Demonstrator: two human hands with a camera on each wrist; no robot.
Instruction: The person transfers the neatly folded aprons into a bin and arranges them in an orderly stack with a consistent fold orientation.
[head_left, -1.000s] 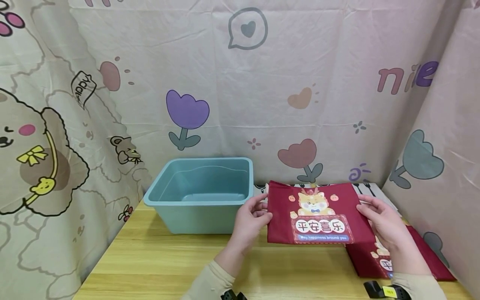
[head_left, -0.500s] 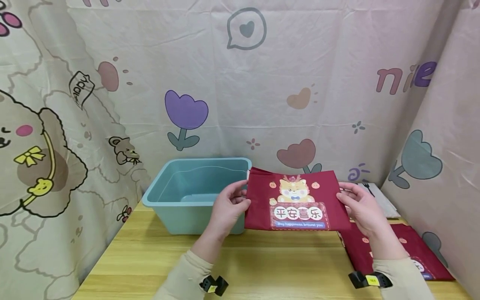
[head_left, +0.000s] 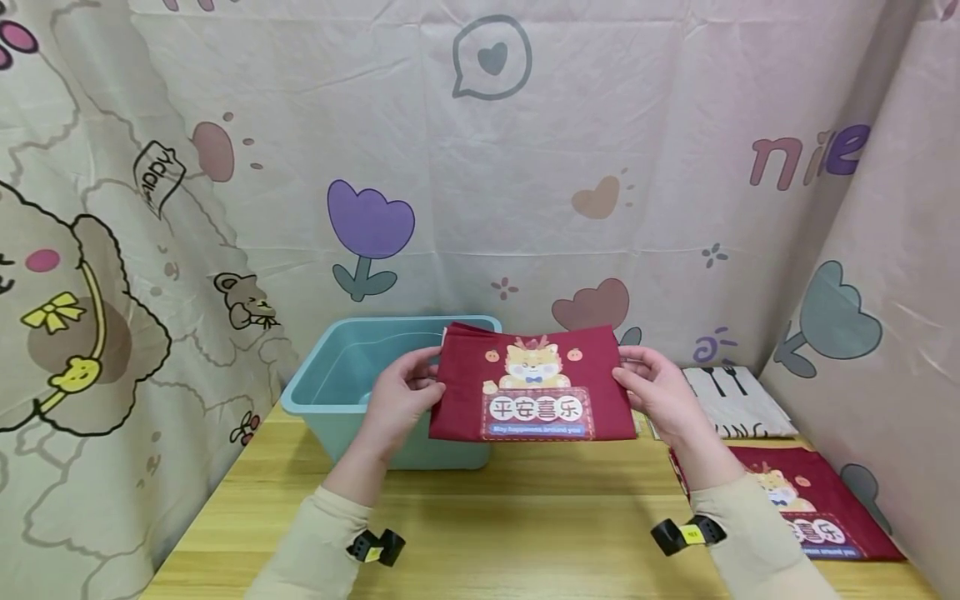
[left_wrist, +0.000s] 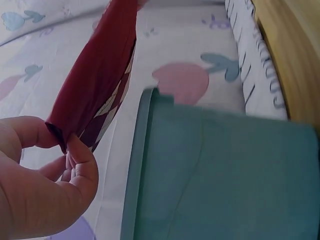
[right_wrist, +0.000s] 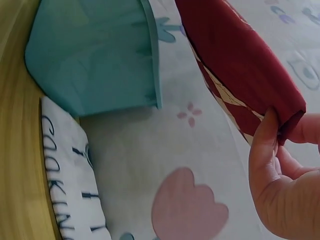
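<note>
A folded dark red cloth (head_left: pixel 536 367) with a cartoon dog, white lettering and a checkered underside is held up level between my hands. My left hand (head_left: pixel 401 396) pinches its left edge between thumb and fingers, and my right hand (head_left: pixel 660 392) pinches the right edge. In the left wrist view, the thumb and fingertips (left_wrist: pixel 80 155) close on a corner of the cloth. Behind it stands a teal plastic bin (head_left: pixel 330 437), whose right part the cloth overlaps in the head view. The bin's visible inside is bare.
A second folded red cloth (head_left: pixel 825 492) with the same print lies at the table's right side, partly behind my right forearm. Beyond it sits a folded white cloth (head_left: pixel 738 404) with black fork prints. The wooden table (head_left: pixel 517 533) ends against patterned curtains (head_left: pixel 465 167).
Both hands have carried the red cloth leftward and slightly up, so it now overlaps the bin's right side. More of the second red cloth and the white cloth shows.
</note>
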